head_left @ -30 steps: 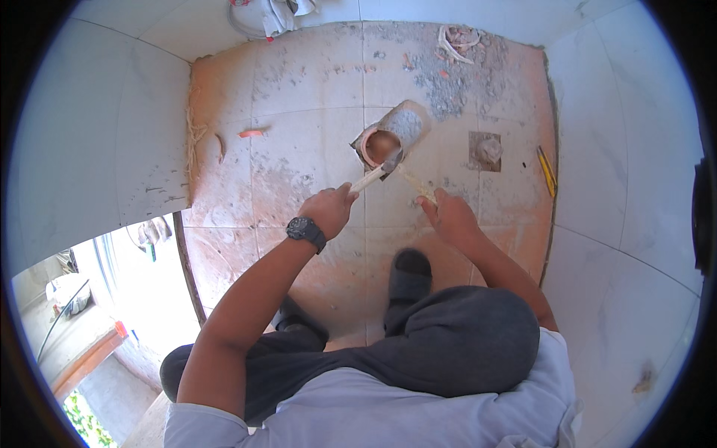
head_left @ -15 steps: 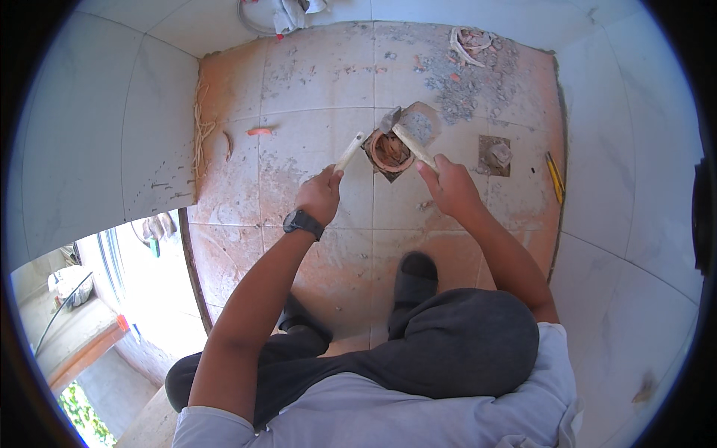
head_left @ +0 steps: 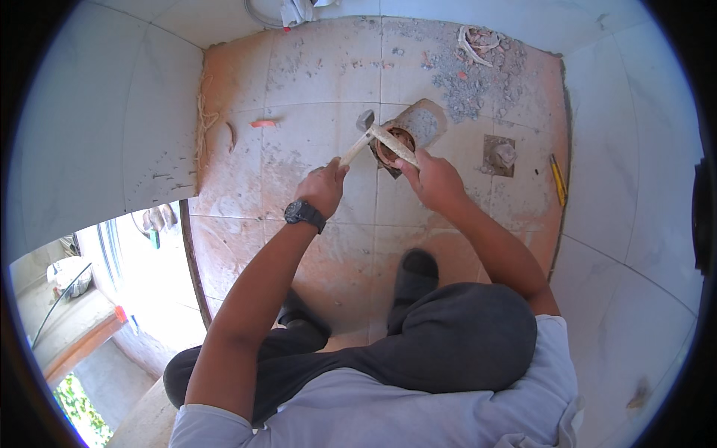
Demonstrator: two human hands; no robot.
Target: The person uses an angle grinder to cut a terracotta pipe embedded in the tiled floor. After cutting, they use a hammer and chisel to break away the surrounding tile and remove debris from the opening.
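Note:
My right hand [head_left: 437, 181] is closed around the pale handle of a hammer [head_left: 396, 145]; its dark grey head points up and left. In my left hand [head_left: 323, 187], with a black watch on the wrist, is a slim whitish bar [head_left: 356, 151], a small dark hole near its far end. I cannot tell what kind of tool it is. The bar's far end meets the hammer near its head. Beneath the hammer handle, a round reddish pipe opening [head_left: 404, 137] sits in a square cutout in the floor tiles, partly covered by the handle. Broken brown pieces show inside.
Grey rubble [head_left: 467, 86] with a whitish ring [head_left: 474, 46] lies at the far right. A second square cutout [head_left: 499, 155] holds a pale lump. A yellow utility knife [head_left: 558, 180] lies by the right wall. A red shard [head_left: 264, 123] and string [head_left: 203, 123] are at left.
The hammer has swung left, its head going from above the pipe opening to left of it, against the bar's end. My right hand has shifted slightly left; the left hand has barely moved.

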